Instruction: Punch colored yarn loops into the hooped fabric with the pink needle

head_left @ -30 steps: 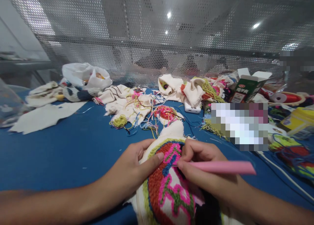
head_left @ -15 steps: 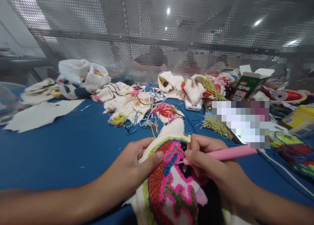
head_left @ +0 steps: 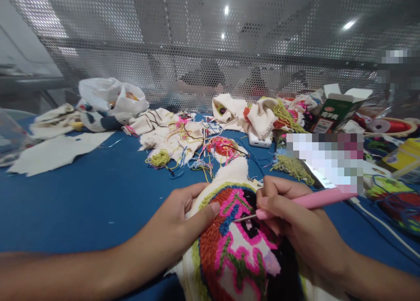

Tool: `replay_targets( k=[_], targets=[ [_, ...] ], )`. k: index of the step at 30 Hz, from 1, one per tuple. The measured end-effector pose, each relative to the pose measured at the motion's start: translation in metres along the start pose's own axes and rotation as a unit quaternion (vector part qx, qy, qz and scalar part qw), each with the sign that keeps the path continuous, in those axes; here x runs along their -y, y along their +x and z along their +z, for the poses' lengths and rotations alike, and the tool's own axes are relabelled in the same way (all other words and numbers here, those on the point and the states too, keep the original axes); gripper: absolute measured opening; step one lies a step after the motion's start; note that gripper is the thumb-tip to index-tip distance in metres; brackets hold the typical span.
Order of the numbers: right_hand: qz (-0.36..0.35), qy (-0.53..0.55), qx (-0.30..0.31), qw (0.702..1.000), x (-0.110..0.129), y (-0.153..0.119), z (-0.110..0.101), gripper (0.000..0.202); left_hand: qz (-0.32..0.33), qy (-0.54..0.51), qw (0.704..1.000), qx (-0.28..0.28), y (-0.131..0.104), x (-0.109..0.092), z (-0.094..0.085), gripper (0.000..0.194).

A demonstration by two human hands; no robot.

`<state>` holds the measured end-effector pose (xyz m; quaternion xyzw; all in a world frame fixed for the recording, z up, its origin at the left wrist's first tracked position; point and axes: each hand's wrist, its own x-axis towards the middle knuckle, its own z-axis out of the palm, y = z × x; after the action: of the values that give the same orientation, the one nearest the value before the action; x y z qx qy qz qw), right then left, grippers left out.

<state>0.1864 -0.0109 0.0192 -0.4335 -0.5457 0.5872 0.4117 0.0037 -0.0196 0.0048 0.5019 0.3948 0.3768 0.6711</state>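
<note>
A hooped piece of embroidery in rust, pink, green, blue and black yarn lies at the bottom centre. My left hand grips its left rim, thumb on the rust-coloured stitching and fingers behind the cloth. In my right hand is a pink-handled punch needle, pinched between thumb and fingers. The metal tip points left and meets the cloth beside a small blue stitched patch. The lower fingers of my right hand lie close to the black stitching.
Yarn scraps and cream cloth lie beyond the hoop on the blue table. A plastic bag stands back left. At right are a blurred phone, a white cable and a green box. Perforated metal rises behind.
My right hand and the punch needle have shifted slightly right, showing more of the metal shaft and of the black stitching. My left hand keeps its hold on the hoop.
</note>
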Motion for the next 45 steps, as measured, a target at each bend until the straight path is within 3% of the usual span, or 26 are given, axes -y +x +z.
replay_targets(
  k=[6, 9, 13, 15, 17, 20, 24, 28, 31, 35, 37, 41, 45],
  targets=[
    [-0.015, -0.044, 0.004, 0.999, 0.001, 0.000, -0.001, 0.026, -0.007, 0.014, 1.000, -0.010, -0.001, -0.001, 0.001, 0.038],
    [-0.022, -0.108, 0.036, 0.993, 0.001, -0.001, 0.000, 0.027, 0.003, 0.032, 0.999, -0.017, -0.001, -0.001, 0.001, 0.037],
    [-0.084, -0.257, 0.137, 0.953, 0.001, -0.002, 0.006, 0.023, 0.046, 0.088, 0.994, -0.035, -0.002, 0.000, 0.002, 0.034],
    [-0.108, -0.297, 0.152, 0.936, 0.000, -0.002, 0.008, 0.021, 0.057, 0.102, 0.993, -0.034, -0.003, 0.000, 0.003, 0.033],
    [-0.068, -0.249, 0.110, 0.960, 0.000, -0.002, 0.008, 0.023, 0.047, 0.092, 0.994, -0.026, -0.003, 0.000, 0.003, 0.035],
    [0.014, -0.093, 0.035, 0.995, 0.000, -0.001, 0.004, 0.026, 0.025, 0.076, 0.997, -0.022, -0.003, -0.001, 0.002, 0.037],
    [0.011, 0.004, 0.017, 1.000, 0.000, 0.000, -0.001, 0.026, 0.022, 0.085, 0.996, -0.029, -0.002, -0.003, 0.002, 0.037],
    [0.005, -0.016, 0.023, 1.000, 0.000, 0.000, -0.002, 0.026, 0.027, 0.080, 0.996, -0.034, -0.002, -0.001, 0.002, 0.039],
    [-0.001, -0.097, 0.036, 0.995, 0.001, -0.001, 0.001, 0.027, 0.025, 0.083, 0.996, -0.035, -0.002, 0.001, 0.003, 0.040],
    [-0.087, -0.272, 0.125, 0.950, 0.002, -0.003, 0.012, 0.020, 0.054, 0.110, 0.992, -0.039, -0.003, 0.002, 0.002, 0.037],
    [-0.105, -0.297, 0.141, 0.939, 0.002, -0.004, 0.015, 0.018, 0.061, 0.117, 0.990, -0.039, -0.003, 0.002, 0.002, 0.036],
    [0.008, -0.131, 0.055, 0.990, 0.002, -0.002, 0.010, 0.023, 0.027, 0.085, 0.996, -0.028, -0.003, 0.001, 0.002, 0.039],
    [0.022, -0.007, 0.019, 1.000, -0.001, 0.000, 0.002, 0.024, 0.025, 0.079, 0.996, -0.036, -0.002, 0.000, 0.003, 0.039]
  ],
)
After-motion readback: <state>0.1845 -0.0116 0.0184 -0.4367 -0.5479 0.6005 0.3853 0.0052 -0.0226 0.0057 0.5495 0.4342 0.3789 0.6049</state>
